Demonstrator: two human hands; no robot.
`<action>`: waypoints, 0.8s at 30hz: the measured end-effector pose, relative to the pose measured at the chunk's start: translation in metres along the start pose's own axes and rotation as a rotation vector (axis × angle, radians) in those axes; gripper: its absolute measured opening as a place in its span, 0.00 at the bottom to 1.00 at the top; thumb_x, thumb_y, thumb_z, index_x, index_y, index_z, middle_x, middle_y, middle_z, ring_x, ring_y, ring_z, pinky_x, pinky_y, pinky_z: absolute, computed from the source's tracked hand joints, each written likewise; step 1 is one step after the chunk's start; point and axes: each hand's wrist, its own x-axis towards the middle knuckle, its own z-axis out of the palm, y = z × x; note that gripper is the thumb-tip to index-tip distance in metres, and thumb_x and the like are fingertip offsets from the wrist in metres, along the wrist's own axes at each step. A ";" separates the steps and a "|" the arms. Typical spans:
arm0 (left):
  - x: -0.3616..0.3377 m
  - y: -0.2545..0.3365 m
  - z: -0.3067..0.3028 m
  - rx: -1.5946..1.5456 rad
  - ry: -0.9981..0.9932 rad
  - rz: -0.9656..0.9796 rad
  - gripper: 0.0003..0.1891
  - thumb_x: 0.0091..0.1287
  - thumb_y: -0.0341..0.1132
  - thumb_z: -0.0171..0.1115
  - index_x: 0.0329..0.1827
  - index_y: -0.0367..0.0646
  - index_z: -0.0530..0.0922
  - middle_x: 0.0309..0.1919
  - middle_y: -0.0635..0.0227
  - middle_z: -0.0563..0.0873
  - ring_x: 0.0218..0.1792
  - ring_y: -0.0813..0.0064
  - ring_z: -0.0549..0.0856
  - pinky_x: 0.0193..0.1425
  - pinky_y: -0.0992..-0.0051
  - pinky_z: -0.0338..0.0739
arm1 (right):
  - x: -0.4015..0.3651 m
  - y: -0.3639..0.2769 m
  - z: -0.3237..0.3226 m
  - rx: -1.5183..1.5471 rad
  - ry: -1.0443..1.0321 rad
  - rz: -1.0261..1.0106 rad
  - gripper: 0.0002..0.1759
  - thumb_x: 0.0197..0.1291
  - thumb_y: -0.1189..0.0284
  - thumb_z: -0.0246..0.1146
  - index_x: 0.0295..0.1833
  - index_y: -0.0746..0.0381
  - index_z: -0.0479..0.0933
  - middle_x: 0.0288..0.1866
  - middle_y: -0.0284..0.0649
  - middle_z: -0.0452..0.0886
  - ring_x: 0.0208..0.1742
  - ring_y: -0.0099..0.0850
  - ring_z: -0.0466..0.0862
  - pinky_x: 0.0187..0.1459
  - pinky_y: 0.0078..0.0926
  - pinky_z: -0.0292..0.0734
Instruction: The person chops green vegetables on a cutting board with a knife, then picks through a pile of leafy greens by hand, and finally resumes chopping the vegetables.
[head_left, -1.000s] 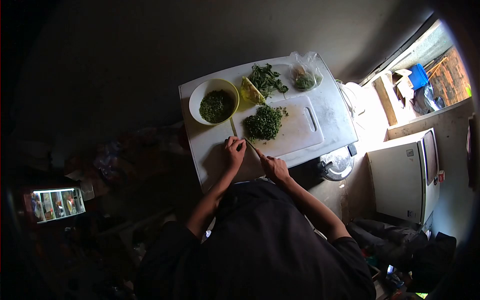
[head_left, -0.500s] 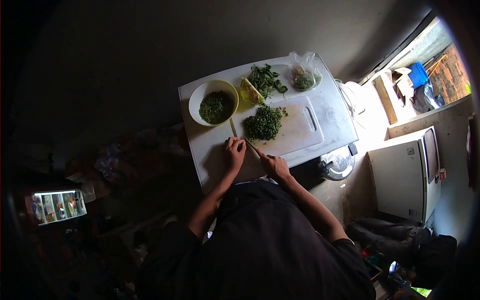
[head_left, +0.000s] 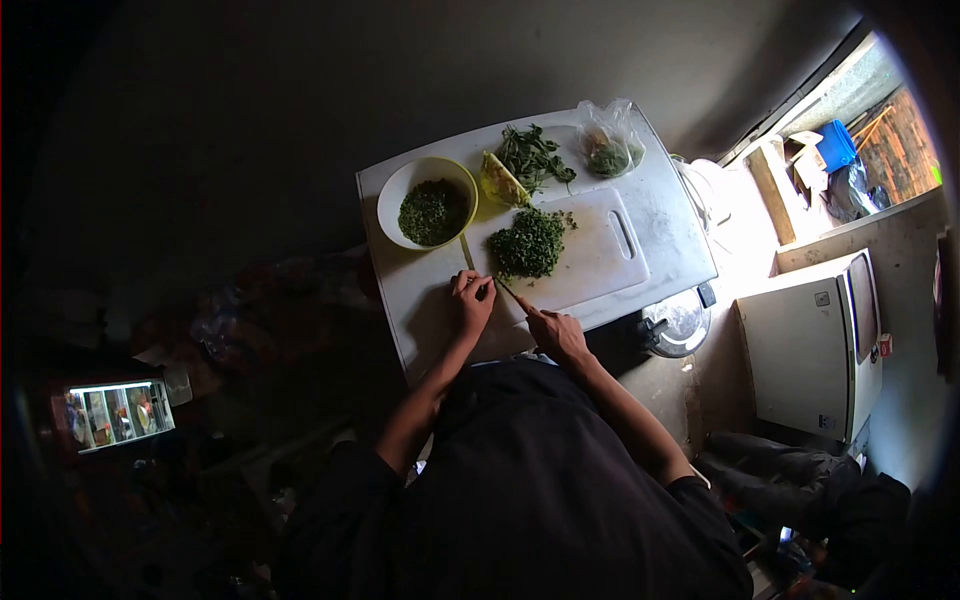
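A heap of finely chopped leafy greens [head_left: 527, 243] lies near the center of the frame, on the left part of a smooth white cutting board [head_left: 597, 262] with rounded corners and a slot handle. At the board's lower left corner, the right hand [head_left: 560, 335] is closed around the handle of a knife [head_left: 512, 296], its narrow blade angled up and left toward the left hand [head_left: 472, 292]. The left hand's fingers are curled and bunched beside the blade tip; I cannot tell what they grip. A thin green strip [head_left: 467, 253] runs from the bowl's side down toward them.

Up and left of the heap, a round bowl [head_left: 393, 205], white inside with a yellow-green rim, holds more chopped greens. Above the board are a pale yellow-green wedge [head_left: 502, 181], uncut leafy sprigs [head_left: 535, 158] and a crinkled clear plastic bag [head_left: 610, 140] with greenery inside. All sit on a pale, scuffed table [head_left: 675, 235].

At the right stands a boxy white appliance [head_left: 795, 350] (its two small labels are too small to read). A blue bucket [head_left: 836, 146] shows in the upper right, and a brightly lit panel [head_left: 120, 413] at the lower left.
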 end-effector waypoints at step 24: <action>-0.001 -0.003 0.004 -0.023 -0.007 -0.016 0.04 0.60 0.27 0.72 0.36 0.40 0.85 0.36 0.63 0.81 0.40 0.57 0.82 0.45 0.61 0.77 | 0.000 0.001 0.013 0.031 0.010 0.019 0.34 0.68 0.71 0.52 0.80 0.45 0.61 0.38 0.49 0.86 0.33 0.52 0.87 0.34 0.50 0.80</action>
